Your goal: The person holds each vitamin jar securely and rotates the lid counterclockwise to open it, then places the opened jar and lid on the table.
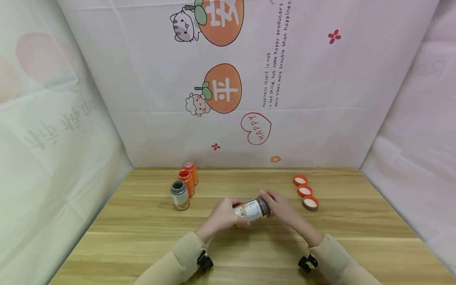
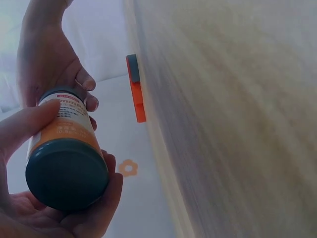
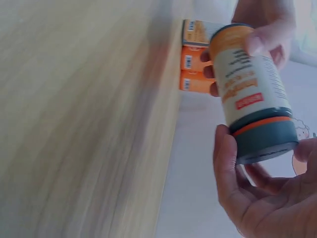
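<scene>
A supplement bottle (image 1: 251, 209), with a white and orange label, is held tilted above the wooden table between both hands. The left hand (image 1: 223, 214) wraps round its lower body, thumb along the label. At the other end the right hand (image 1: 281, 206) grips the dark grey-green cap (image 3: 267, 139) by its sides. That cap sits on the bottle's mouth, with an orange band showing at its lower edge in the right wrist view. In the left wrist view the bottle's dark round base (image 2: 67, 173) faces the camera.
At the back left stand a grey bottle (image 1: 180, 196) and two orange bottles (image 1: 189, 184), uncapped, in a row. To the right lie two orange caps (image 1: 300, 180) and a grey cap (image 1: 310, 203), white insides up. A printed cloth wall (image 1: 303, 130) rises behind the table.
</scene>
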Demonstrator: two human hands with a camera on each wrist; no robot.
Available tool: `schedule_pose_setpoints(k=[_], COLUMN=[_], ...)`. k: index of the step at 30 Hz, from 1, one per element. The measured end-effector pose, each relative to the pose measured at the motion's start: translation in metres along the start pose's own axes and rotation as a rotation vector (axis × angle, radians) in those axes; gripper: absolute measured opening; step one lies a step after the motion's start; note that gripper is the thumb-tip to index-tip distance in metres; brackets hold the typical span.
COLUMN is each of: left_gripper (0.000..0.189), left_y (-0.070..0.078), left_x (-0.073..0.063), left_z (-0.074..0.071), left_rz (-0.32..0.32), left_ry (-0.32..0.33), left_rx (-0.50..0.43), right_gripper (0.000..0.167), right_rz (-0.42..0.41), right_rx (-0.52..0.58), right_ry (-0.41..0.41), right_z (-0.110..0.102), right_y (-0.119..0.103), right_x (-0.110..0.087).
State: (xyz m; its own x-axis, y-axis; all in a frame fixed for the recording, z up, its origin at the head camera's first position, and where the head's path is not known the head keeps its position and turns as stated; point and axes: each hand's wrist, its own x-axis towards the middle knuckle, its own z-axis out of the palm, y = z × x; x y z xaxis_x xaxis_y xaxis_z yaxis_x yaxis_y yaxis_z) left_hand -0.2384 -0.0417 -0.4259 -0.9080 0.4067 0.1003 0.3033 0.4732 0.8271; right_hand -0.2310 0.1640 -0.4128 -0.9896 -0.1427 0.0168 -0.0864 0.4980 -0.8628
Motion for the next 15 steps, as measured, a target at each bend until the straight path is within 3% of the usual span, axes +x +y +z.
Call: schedule_pose_setpoints(k=[7,15], left_gripper=[0.056,0.061], left_y=[0.0020,0.0073], left_x=[-0.0020,-0.0066], left_z=[0.0049,0.0095], left_rz=[0.013,0.049], left_ry=[0.053,0.117], left_rx=[0.038,0.152], right_gripper=[0.059,0.064], right_rz=[0.120,0.137], right_rx=[0.045,0.091], right_ry=[-0.069,-0.109], right_z=[-0.0059,-0.0089], right_y=[-0.0014,0.0011], right_x=[-0.0013,-0.0033])
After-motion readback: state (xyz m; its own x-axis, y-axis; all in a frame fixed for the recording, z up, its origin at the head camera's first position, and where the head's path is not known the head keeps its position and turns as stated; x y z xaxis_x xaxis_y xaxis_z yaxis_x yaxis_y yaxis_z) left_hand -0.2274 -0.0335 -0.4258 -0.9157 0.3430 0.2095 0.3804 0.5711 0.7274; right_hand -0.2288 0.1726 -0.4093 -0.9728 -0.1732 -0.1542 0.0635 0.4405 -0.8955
